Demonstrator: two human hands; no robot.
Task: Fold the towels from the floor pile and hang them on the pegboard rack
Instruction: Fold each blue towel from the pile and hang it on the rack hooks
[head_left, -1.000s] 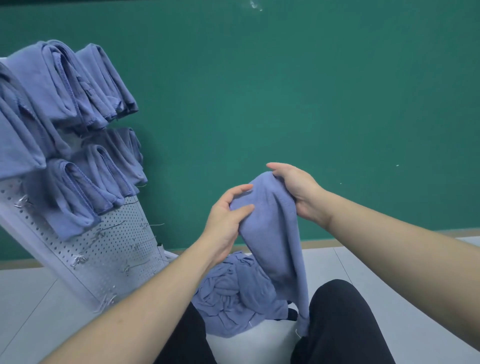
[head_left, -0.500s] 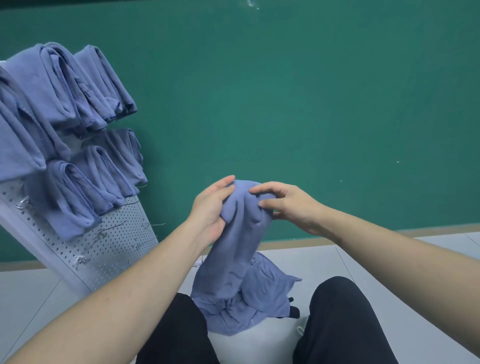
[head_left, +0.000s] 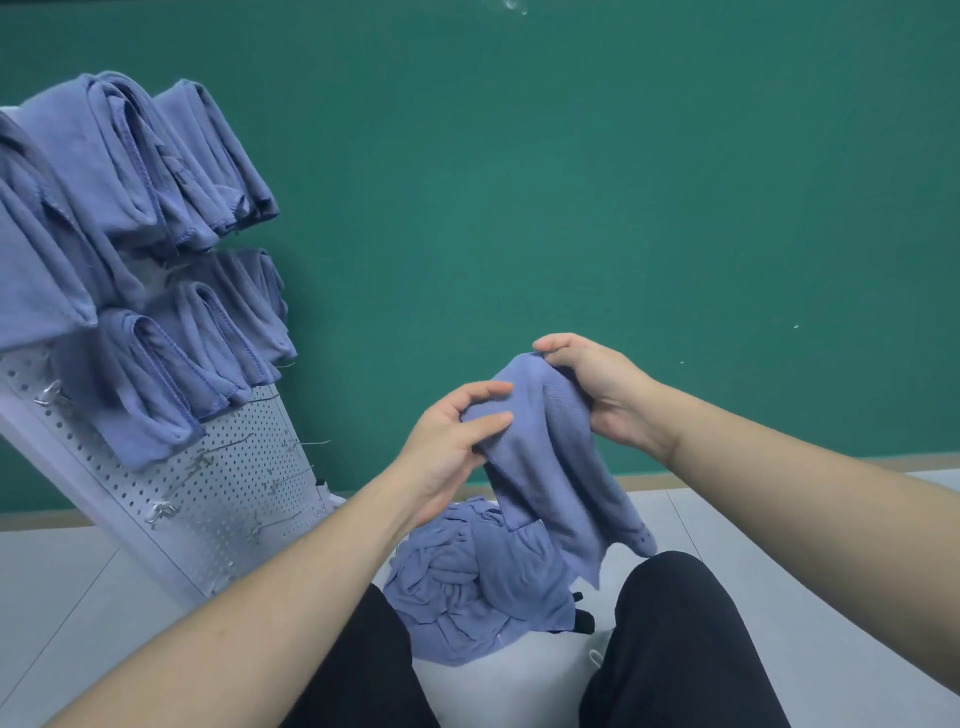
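Observation:
A blue towel (head_left: 550, 457) hangs in the air between my two hands, above the floor pile. My right hand (head_left: 597, 389) grips its top edge, fingers curled over the cloth. My left hand (head_left: 457, 436) pinches the towel's left side between thumb and fingers, a little lower. The towel's loose end drapes down toward my right knee. The pile of crumpled blue towels (head_left: 478, 587) lies on the floor between my knees. The white pegboard rack (head_left: 223, 478) leans at the left, with several folded blue towels (head_left: 156, 171) hanging on its upper hooks.
A green wall (head_left: 623, 208) stands close behind, with a wooden skirting strip along the floor. Bare metal hooks (head_left: 161, 512) stick out of the lower pegboard. My black-trousered knees (head_left: 675, 623) frame the pile on the pale tiled floor.
My right hand has lifted the towel's top edge up and to the right, and my hands have drawn apart, so the towel hangs longer than half a second ago.

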